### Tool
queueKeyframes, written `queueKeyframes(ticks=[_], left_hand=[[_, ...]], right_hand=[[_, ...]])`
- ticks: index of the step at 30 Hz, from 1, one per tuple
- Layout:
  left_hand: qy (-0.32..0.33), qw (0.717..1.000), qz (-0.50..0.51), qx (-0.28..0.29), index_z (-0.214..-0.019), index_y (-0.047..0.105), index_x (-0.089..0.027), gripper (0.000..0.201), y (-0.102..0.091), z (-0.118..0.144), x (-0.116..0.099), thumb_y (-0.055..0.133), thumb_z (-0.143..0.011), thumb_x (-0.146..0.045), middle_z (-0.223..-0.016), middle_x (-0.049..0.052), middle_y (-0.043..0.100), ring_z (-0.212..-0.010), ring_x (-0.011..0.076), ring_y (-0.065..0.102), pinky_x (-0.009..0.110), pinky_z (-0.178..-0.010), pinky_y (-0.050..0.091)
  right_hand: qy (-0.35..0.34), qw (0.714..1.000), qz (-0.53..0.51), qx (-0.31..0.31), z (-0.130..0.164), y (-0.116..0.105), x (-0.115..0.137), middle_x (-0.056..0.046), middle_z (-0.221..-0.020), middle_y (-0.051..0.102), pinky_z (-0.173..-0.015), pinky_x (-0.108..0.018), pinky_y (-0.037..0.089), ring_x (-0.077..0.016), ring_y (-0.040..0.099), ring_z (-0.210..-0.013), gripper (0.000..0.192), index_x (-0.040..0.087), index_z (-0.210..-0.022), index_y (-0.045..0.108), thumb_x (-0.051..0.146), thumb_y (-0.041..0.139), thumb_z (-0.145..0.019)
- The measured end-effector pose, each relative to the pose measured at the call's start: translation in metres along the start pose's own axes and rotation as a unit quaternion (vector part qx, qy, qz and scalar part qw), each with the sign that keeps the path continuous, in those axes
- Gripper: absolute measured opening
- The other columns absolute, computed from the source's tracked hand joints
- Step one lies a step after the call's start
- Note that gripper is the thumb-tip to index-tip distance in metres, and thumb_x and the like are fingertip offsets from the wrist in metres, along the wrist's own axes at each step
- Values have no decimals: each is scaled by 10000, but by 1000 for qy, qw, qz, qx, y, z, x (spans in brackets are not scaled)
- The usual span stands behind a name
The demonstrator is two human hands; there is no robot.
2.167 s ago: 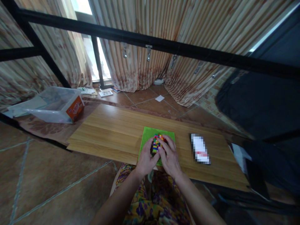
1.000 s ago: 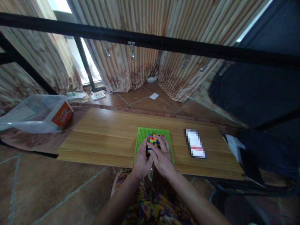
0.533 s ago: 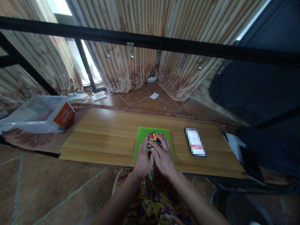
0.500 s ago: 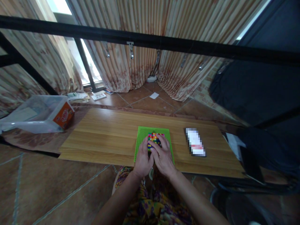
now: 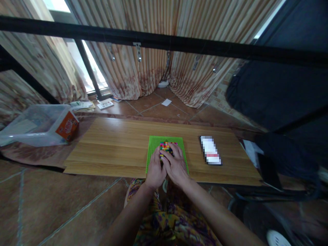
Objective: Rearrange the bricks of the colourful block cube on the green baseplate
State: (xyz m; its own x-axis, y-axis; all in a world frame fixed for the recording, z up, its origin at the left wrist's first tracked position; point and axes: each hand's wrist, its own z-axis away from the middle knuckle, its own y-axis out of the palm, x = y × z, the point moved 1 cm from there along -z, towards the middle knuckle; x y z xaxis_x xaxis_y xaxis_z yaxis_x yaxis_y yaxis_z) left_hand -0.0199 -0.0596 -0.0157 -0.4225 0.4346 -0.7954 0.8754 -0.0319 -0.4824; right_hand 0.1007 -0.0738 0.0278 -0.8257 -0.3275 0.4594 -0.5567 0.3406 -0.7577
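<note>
The fingers (image 5: 176, 150) of 2 bare hands are bending closely around 1 cluster of bricks (image 5: 166, 146), with little space left between fingertips and plastic; the undersides of the grip are staying out of sight. The left hand (image 5: 155, 169) is cupping the near left side, its fingers lying together and pointing forward. The right hand (image 5: 176, 166) is arching over the right side and top, its fingers slightly spread, while the 2 thumbs are meeting low at the near edge. Red, yellow, green, pink and blue pieces are showing between the fingers, too small for counting. The cluster is sitting over 1 square, studded green baseplate (image 5: 153, 143); whether it is locking onto the studs, the view cannot tell. The baseplate is lying at the near edge of 1 long, smooth wood-grain board (image 5: 110, 147). To its right, 1 flat phone (image 5: 211, 151) is resting well apart from the hands. Beyond the board's left end, 1 clear plastic box (image 5: 48, 136) is bearing an orange label. Farther out, 1 white sheet (image 5: 166, 102) is lying on brown floor tiles, and striped, pleated curtains (image 5: 151, 71) are hanging behind 1 long black bar (image 5: 159, 40).
</note>
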Motion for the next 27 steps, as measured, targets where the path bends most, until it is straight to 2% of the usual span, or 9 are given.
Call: queueKeyframes(ticks=[10, 20, 27], left_hand=[[4, 1000, 23, -5, -1485, 326, -179, 522, 0, -2, 0, 351, -1004, -380, -1506, 179, 420, -1424, 258, 375, 514, -1170, 333], [16, 1000, -2, 6, -1499, 272, -157, 546, 2, 0, 3, 378, -994, -334, -1507, 195, 407, -1438, 256, 350, 530, -1169, 333], [0, 1000, -16, 2, -1529, 199, -122, 632, 1, 1, -2, 406, -972, -337, -1526, 220, 375, -1432, 291, 356, 545, -1157, 349]], right_hand=[[17, 999, 27, 9, -7, -1, 6, -77, -1441, 446, -1124, -548, 358, -294, 351, -1353, 403, 317, -1339, 586, 366, 432, -970], [31, 999, 11, 10, -5, -1, 4, -66, -1445, 445, -1115, -538, 366, -294, 346, -1355, 389, 325, -1318, 604, 357, 449, -963], [34, 999, -30, 13, -6, -5, -1, -84, -1403, 489, -1149, -501, 332, -246, 376, -1339, 418, 253, -1347, 576, 383, 397, -991]])
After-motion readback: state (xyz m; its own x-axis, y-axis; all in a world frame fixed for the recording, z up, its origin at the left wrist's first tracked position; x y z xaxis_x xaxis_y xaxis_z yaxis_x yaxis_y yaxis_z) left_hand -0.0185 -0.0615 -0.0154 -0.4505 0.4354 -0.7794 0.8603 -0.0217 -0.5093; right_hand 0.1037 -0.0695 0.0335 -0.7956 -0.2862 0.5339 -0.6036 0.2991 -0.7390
